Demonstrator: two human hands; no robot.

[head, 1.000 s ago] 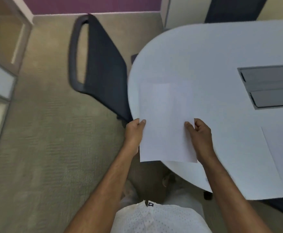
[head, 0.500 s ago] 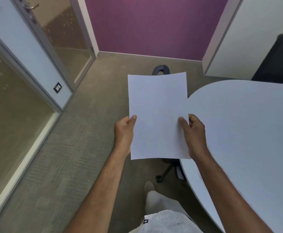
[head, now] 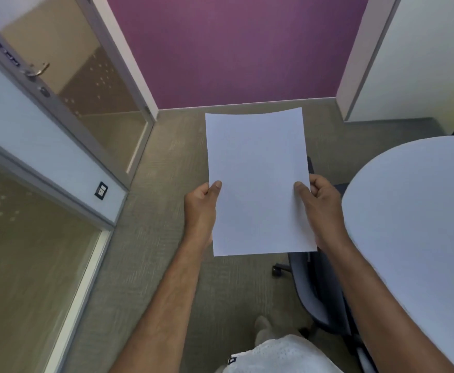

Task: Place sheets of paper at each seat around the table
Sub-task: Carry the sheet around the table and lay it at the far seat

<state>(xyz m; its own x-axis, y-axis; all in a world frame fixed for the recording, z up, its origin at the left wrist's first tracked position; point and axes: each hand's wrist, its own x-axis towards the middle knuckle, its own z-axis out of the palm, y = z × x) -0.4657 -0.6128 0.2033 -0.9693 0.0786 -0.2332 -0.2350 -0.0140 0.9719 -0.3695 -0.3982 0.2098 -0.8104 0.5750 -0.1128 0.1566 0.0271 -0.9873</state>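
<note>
I hold a stack of white paper sheets [head: 258, 181] upright in front of me, over the carpet. My left hand [head: 200, 211] pinches its left edge with the thumb on top. On the right edge, my right hand [head: 321, 208] grips the same way. The white table [head: 414, 211] with a rounded end lies to the right of the sheets. A dark office chair [head: 317, 286] is tucked at the table's end, partly hidden behind the paper and my right arm.
A glass door with a metal handle [head: 36, 71] and glass partitions stand at the left. A purple wall [head: 234, 49] closes the far side, with a white panel [head: 414, 55] at the right. Carpet [head: 166, 197] runs between the partition and the table.
The view has swung from the tabletop to the left and up, towards the door and purple wall. The paper has left the table's edge and now sits over the carpet, still in both hands.
</note>
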